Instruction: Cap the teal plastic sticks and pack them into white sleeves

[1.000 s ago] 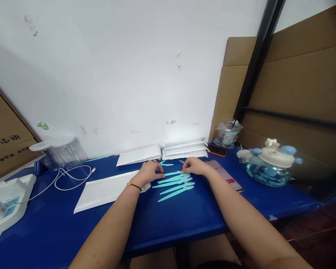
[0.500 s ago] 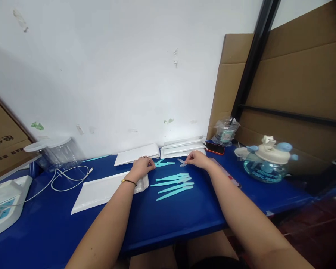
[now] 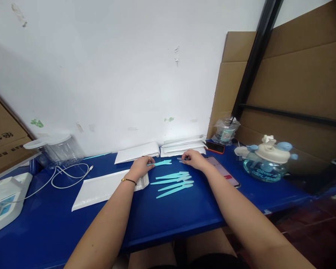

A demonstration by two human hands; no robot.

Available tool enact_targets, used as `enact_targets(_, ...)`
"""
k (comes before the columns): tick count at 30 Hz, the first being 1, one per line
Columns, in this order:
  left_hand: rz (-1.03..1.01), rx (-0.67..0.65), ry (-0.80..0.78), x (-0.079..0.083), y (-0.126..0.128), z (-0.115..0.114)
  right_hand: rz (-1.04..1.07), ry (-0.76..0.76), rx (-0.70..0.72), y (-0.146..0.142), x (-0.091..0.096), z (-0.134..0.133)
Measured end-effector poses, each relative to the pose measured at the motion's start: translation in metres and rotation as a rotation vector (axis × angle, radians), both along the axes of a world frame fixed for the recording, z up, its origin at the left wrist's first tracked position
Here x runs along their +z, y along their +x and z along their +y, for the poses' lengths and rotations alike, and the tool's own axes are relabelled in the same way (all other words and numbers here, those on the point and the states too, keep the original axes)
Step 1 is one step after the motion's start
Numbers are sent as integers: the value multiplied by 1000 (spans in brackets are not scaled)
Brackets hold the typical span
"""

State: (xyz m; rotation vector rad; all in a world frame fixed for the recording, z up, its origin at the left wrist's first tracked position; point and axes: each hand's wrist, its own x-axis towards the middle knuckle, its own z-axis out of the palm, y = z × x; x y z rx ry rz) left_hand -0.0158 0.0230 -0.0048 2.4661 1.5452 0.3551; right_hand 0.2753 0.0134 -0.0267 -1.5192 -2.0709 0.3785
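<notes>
My left hand [image 3: 140,167] is closed, with thumb and fingers pinching the handle ends of turquoise eyebrow razors [image 3: 164,163]; they lie nearly together, their exact count unclear. Across from it, my right hand [image 3: 195,160] pinches small translucent pieces that look like blade covers [image 3: 180,160], partly hidden by the fingers. Several more eyebrow razors [image 3: 173,189] lie fanned on the blue table between my forearms, heads to the right. Beneath my left wrist is a white padded envelope [image 3: 100,188], its flap end by the razors.
White envelopes [image 3: 137,152] and a stack of envelopes [image 3: 183,145] rest along the wall. To the right are a phone [image 3: 225,172], another phone [image 3: 215,147], a wrapped cup [image 3: 226,131] and a water bottle [image 3: 267,160]. Clear containers [image 3: 60,151], a white cable [image 3: 70,175] and a scale [image 3: 12,201] stand left.
The razors in my left hand, crossed and splayed before, now lie nearly in line. My right hand has shifted slightly left, with its fingers covering more of the translucent pieces.
</notes>
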Motion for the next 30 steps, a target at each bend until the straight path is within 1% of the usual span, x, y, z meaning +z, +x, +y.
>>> enact_targets(3,-20,39,69,4,0,-4,15,57,2,-1,5,-3)
enact_targets(5,-61,17,90,8,4,-10,53,39,44,0,12,-9)
enact_targets(6,-86,-16,67,9,7,-13,74,-21,92,1,15,-13)
enact_targets(9,-137,-142,-72,11,18,-23,84,-301,282,1,22,-22)
enact_targets(10,-136,-176,-108,10,22,-27,68,-364,324,0,23,-24)
enact_targets(11,-129,-198,-137,9,26,-29,50,-396,342,-2,23,-25)
enact_targets(14,-98,-206,-206,6,33,-32,37,-393,322,-7,20,-24)
enact_targets(18,-84,-148,-224,2,28,-25,128,-364,292,-8,13,-18)
enact_targets(22,-105,-124,-176,2,22,-18,220,-312,257,-8,10,-15)
enact_targets(26,-88,-121,-89,6,22,-17,297,-335,319,-11,10,-14)
enact_targets(28,-62,-91,-34,8,20,-16,328,-321,276,-10,10,-13)
enact_targets(30,-36,-39,-5,10,16,-13,310,-279,176,-6,10,-11)
